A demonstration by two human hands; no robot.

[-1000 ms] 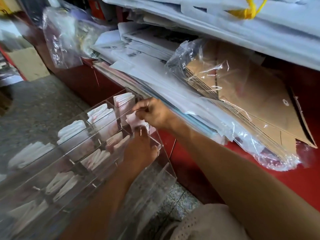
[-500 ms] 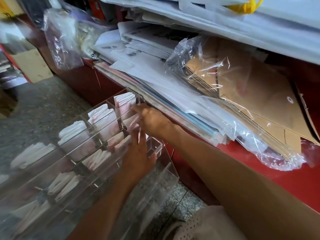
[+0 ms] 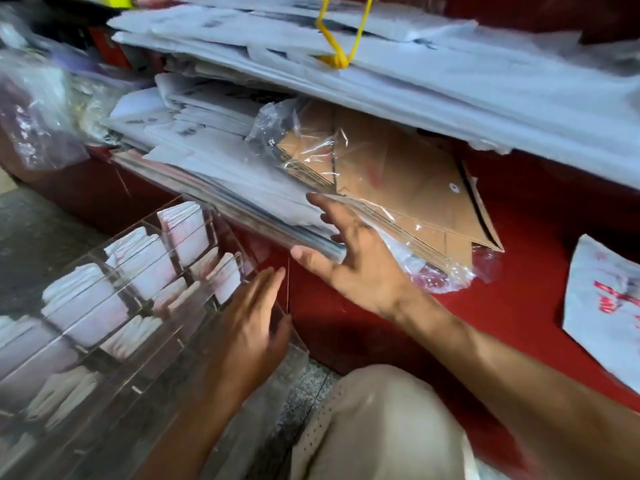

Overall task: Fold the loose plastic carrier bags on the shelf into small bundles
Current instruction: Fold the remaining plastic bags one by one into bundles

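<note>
The red shelf [image 3: 540, 216] is being viewed from above, and it is being crowded by a stack of white papers [image 3: 221, 157] and a clear-wrapped pack of brown envelopes [image 3: 398, 174]; more white sheets, tied with a yellow cord [image 3: 337, 46], are lying on the level above. A clear organiser [image 3: 114, 306] is standing lower left, on the floor just off the shelf front, and its compartments are being filled with small white bundles [image 3: 187, 226] (several rows visible, the nearer ones blurred).

One loose bag [image 3: 602, 313], white with red print, is lying flat on the shelf at the far right, well apart from both hands.

The right hand [image 3: 353, 258] is being held open, fingers spread, against the front edge of the paper stack; nothing is being gripped. The left hand [image 3: 249, 327] is being held open over the near corner of the organiser, fingers straight, also holding nothing (some motion blur).

Judgement: a bundle appears to be already stowed, and the next bag is being sought. To do this well, the bag should be taken by one edge without disturbing the envelope pack, then flattened and the air pressed out before folding, since slippery film is likely to be springing open otherwise.
</note>
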